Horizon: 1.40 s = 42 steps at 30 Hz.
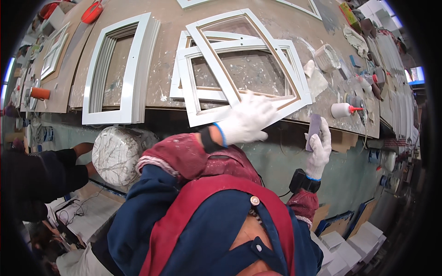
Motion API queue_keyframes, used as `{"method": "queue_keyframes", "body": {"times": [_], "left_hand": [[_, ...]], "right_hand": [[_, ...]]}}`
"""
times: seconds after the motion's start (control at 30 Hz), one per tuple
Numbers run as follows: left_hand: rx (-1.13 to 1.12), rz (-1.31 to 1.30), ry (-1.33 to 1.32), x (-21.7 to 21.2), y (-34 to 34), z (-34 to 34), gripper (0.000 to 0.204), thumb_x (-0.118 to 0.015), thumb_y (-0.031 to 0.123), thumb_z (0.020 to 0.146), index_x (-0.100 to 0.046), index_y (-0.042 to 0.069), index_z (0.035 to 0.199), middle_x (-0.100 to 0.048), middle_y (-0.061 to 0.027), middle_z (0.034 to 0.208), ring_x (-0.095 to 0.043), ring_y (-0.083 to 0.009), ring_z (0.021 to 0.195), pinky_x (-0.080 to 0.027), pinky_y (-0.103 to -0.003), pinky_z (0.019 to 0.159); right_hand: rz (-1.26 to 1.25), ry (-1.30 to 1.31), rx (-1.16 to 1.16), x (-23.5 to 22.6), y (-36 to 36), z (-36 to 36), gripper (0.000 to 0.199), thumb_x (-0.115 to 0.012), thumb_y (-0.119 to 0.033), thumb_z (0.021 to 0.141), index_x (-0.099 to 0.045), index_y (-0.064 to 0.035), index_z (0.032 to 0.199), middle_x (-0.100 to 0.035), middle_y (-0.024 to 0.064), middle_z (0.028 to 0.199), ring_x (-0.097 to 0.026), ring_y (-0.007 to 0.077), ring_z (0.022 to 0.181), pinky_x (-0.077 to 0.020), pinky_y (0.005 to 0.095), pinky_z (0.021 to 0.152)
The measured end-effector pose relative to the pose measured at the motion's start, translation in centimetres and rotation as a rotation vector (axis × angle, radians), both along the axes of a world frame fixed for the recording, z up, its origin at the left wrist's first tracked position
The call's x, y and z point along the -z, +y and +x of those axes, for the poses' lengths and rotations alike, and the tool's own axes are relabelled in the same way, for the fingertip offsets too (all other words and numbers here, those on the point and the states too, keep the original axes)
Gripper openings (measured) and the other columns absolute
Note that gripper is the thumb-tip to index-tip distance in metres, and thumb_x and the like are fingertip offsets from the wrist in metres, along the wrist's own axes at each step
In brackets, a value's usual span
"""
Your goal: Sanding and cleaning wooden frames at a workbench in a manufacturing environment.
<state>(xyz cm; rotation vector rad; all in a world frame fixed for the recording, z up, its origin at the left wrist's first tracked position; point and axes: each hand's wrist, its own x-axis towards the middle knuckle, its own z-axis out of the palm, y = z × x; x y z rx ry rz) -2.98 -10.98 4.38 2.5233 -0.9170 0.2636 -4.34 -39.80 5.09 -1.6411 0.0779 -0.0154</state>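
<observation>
A long, paint-spattered brown surface (258, 18) carries stacked white rectangular frames. The gloved left hand (246, 120) lies flat, fingers spread, on the near corner of the top white wooden frame (239, 73), which overhangs the surface edge. The gloved right hand (318, 147) grips a small grey sanding block (314, 130) just off the edge, beside a white bottle with a red nozzle (343, 110).

White gloves with blue cuffs on left hand (246, 120) and right hand (319, 149), grey sanding block (314, 130), white frames (239, 69) at top middle, brown paint-speckled table (175, 18), red and blue apron (216, 230).
</observation>
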Motion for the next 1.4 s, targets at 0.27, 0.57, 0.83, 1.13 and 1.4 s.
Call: {"method": "queue_keyframes", "body": {"times": [0.27, 0.57, 0.83, 1.13, 1.4], "left_hand": [[-0.07, 0.332, -0.139, 4.0, 11.0, 5.6, 0.043, -0.071, 0.035, 0.076, -0.063, 0.02, 0.116, -0.065, 0.0004, 0.115, -0.057, -0.0213, 0.114, -0.041, -0.044, 0.099], [0.013, 0.004, -0.013, 3.9, 6.6, 5.5, 0.037, -0.073, 0.043, 0.076, -0.069, 0.015, 0.1, -0.062, -0.0041, 0.101, -0.057, -0.0263, 0.108, -0.038, -0.045, 0.105], [-0.002, -0.011, 0.056, 7.5, 8.5, 6.7, 0.043, -0.071, 0.04, 0.074, -0.076, 0.013, 0.107, -0.064, -0.0134, 0.127, -0.048, -0.0357, 0.133, -0.029, -0.061, 0.115], [-0.149, -0.557, 0.133, 7.8, 8.8, 7.1, 0.035, -0.068, 0.024, 0.077, -0.071, -0.001, 0.1, -0.069, -0.0219, 0.101, -0.066, -0.042, 0.097, -0.053, -0.049, 0.086], [0.107, -0.392, 0.494, 7.6, 9.5, 7.4, 0.043, -0.062, 0.019, 0.08, -0.068, 0.003, 0.12, -0.062, -0.0238, 0.126, -0.053, -0.0425, 0.124, -0.041, -0.048, 0.109]], "right_hand": [[0.183, 0.03, -0.265, -4.7, 4.6, 5.0, 0.064, -0.061, -0.016, 0.085, -0.048, 0.0034, 0.145, -0.053, 0.0156, 0.142, -0.06, 0.0191, 0.119, -0.0568, 0.0293, 0.086], [-0.48, -0.244, -0.796, -8.7, 20.7, 13.8, 0.054, -0.066, -0.019, 0.081, -0.062, -0.0044, 0.133, -0.063, 0.0172, 0.133, -0.058, 0.0282, 0.124, -0.0446, 0.0369, 0.105], [-0.908, -0.423, -0.792, 0.5, 28.2, 19.5, 0.052, -0.067, -0.026, 0.081, -0.064, -0.0081, 0.13, -0.066, 0.0181, 0.124, -0.067, 0.0351, 0.105, -0.0523, 0.039, 0.096], [-1.156, -0.666, -0.837, 1.5, 30.5, 19.5, 0.052, -0.067, -0.019, 0.082, -0.064, -0.0088, 0.133, -0.06, 0.0176, 0.139, -0.054, 0.0373, 0.129, -0.0412, 0.044, 0.109], [-1.17, -0.681, -0.933, 0.3, 30.5, 19.8, 0.049, -0.068, -0.015, 0.082, -0.065, -0.0091, 0.131, -0.062, 0.0164, 0.135, -0.053, 0.0391, 0.128, -0.0428, 0.0482, 0.106]]}}
